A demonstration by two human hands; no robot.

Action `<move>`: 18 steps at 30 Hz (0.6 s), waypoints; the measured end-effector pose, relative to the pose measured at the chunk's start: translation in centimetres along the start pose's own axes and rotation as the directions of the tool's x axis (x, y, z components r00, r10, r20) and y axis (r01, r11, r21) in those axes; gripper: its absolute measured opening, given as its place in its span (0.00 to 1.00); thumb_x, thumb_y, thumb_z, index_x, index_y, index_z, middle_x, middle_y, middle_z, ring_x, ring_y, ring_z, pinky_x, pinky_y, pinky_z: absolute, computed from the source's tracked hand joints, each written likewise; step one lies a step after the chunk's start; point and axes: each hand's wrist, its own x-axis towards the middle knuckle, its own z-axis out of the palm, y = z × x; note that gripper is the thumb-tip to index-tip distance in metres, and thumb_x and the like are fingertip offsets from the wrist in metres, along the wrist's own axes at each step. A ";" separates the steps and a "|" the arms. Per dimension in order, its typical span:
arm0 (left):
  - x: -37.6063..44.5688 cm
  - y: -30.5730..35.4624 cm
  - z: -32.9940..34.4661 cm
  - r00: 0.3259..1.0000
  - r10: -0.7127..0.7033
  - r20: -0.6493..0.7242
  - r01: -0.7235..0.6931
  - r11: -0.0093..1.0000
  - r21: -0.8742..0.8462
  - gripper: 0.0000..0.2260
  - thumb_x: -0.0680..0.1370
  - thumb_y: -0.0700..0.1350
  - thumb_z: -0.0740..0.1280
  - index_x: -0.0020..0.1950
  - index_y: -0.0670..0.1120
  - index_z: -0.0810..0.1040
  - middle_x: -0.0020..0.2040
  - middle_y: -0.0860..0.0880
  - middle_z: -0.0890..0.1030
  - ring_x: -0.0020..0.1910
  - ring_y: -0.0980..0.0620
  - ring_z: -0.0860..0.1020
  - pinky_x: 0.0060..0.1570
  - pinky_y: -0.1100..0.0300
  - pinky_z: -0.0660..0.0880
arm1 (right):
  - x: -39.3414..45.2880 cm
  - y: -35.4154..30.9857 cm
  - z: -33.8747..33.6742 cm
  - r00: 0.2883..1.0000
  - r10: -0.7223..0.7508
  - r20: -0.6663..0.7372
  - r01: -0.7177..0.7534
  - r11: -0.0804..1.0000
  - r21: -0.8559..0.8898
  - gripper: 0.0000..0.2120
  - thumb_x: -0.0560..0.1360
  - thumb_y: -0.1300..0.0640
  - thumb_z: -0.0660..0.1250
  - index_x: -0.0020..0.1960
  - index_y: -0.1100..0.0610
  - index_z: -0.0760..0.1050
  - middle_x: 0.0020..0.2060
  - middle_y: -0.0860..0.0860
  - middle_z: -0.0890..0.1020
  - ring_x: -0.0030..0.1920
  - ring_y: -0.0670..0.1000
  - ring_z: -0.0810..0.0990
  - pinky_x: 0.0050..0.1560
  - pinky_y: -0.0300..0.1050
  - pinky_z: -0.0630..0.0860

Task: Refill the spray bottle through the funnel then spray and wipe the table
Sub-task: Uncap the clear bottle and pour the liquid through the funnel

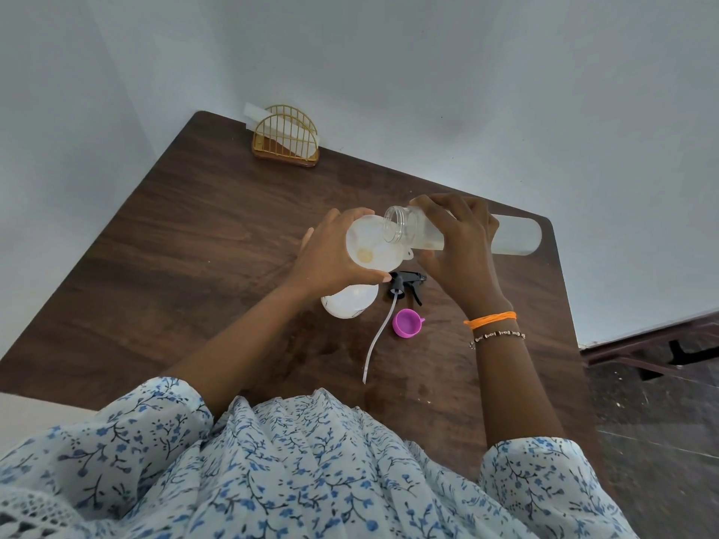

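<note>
Left hand (330, 254) grips funnel (373, 243); right hand (459, 243) grips tilted, seemingly near-empty bottle (467, 231).

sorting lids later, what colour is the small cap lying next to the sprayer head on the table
Purple-pink; the cap shows best in the head view.

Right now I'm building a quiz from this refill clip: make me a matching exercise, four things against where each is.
Things:
1. funnel
2. refill bottle
3. spray head
4. purple cap

Places:
A. tipped over the funnel, in the right hand
B. lying on the table, tube trailing
C. gripped by the left hand
D. on the table beside the tube

Pairs: 1-C, 2-A, 3-B, 4-D
</note>
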 end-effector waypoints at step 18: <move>0.1 -0.2 0.1 1.000 0.002 0.001 -0.001 1.000 -0.016 0.40 0.59 0.58 0.78 0.67 0.57 0.65 0.61 0.52 0.70 0.55 0.55 0.69 0.63 0.42 0.68 | 0.1 -0.1 0.0 1.000 0.013 -0.007 -0.013 1.000 0.013 0.26 0.64 0.61 0.75 0.61 0.51 0.75 0.57 0.51 0.78 0.56 0.58 0.70 0.52 0.51 0.62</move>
